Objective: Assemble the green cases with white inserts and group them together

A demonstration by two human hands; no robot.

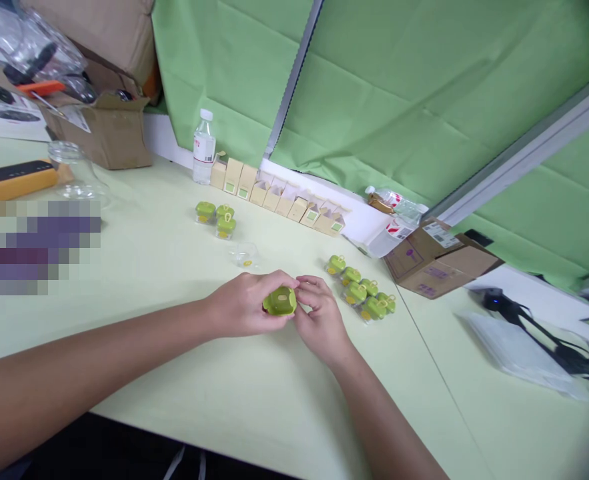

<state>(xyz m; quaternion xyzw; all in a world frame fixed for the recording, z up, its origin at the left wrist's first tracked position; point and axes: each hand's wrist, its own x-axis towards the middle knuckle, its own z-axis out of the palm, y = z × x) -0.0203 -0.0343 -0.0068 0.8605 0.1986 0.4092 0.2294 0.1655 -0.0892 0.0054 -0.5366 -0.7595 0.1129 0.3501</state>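
Observation:
My left hand (247,303) is wrapped around a green plastic lid (280,303), which has a small oval slot in its face. The fingers of my right hand (321,317) are bent and meet the lid's right edge; their tips are partly hidden. Just beyond my hands, a small clear container base (245,255) sits uncovered on the table. To the left and behind it is a cluster of 3 lidded green boxes (225,227). Several more green-lidded boxes (357,292), with loop handles on top, are grouped to the right of my right hand.
A row of small open cardboard boxes (274,198) lines the back edge beside an upright water bottle (204,148). More bottles (391,233) lie near a brown carton (439,260). Far left are a glass jar (77,173) and a larger carton (117,137); a black cabled device (539,333) is right.

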